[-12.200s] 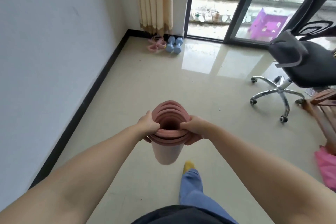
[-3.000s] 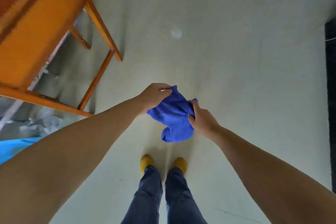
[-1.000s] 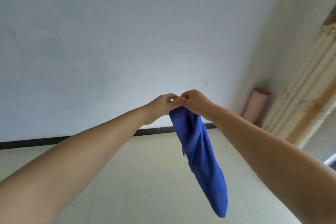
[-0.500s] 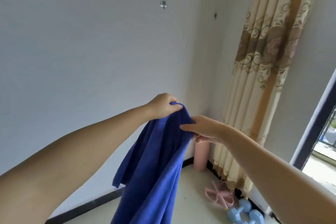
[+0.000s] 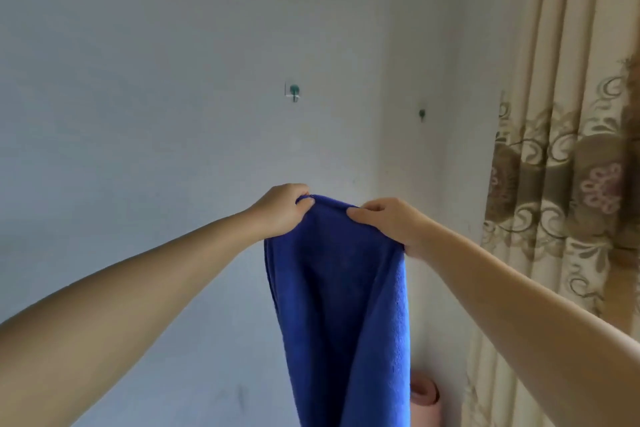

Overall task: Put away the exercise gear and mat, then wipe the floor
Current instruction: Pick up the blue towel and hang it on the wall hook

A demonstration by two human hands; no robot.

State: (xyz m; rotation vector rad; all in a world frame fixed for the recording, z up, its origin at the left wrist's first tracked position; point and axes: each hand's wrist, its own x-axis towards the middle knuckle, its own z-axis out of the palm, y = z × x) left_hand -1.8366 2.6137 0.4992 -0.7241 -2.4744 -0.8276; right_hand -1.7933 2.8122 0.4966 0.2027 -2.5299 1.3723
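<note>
Hands up at chest height in front of a pale wall, and between them hangs the blue cloth [image 5: 337, 305]. Left hand [image 5: 282, 210] grips the top edge on its side, fingers [image 5: 304, 201] curled over the hem and pinching it. Right hand [image 5: 388, 222] takes the other side of that edge, thumb on the near face, the other fingers wrapped behind the fabric, clamped on it. Top hem sags slightly in a short span between the two grips, and the rest of the cloth drops straight down in a long fold, running out of the bottom of the view. Above the hands, well apart from them, a small green wall hook [image 5: 293, 92] sits on the wall, with a second hook [image 5: 421, 113] further right near the corner. Down low, just right of the hanging cloth, the rolled pink mat [image 5: 425, 399] stands upright in the corner, partly hidden by the cloth. Patterned cream curtain [image 5: 561, 184] fills the right side, falling beside the mat
</note>
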